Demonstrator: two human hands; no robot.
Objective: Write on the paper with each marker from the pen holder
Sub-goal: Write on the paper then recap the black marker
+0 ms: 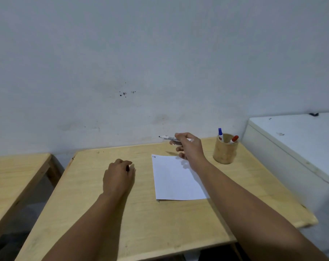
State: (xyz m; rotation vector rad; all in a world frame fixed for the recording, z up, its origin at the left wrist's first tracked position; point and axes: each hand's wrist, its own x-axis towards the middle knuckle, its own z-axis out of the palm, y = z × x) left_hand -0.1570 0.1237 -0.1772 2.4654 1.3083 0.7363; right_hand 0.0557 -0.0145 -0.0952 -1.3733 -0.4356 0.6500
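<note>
The light wooden table [141, 213] stands with its far edge against the pale grey wall [159, 53]. On its left there is a gap, and then a second wooden table [12, 178]. On its right a white cabinet with a flat top [295, 140] stands just beside it. The near half of the table is bare wood, and only the two forearms cross it.

The white sheet of paper [175, 181] lies flat, a little right of the table's middle, and a few small dark marks are at its far left corner. Its near edge is well apart from the near edge of the table. The round wooden pen holder [225, 151] stands near the far right corner, to the right of the paper and not touching it. Inside it a blue-capped marker [220, 134] and a red-capped marker [234, 139] stand leaning.

The right hand [188, 146] is raised above the far edge of the paper. Its fingers are closed around a white uncapped marker with a black tip [169, 137], which lies almost level and points left, over the table's far edge and not on the sheet. The left hand [119, 178] rests on the table left of the paper, curled around a small black cap [127, 168], mostly hidden.
</note>
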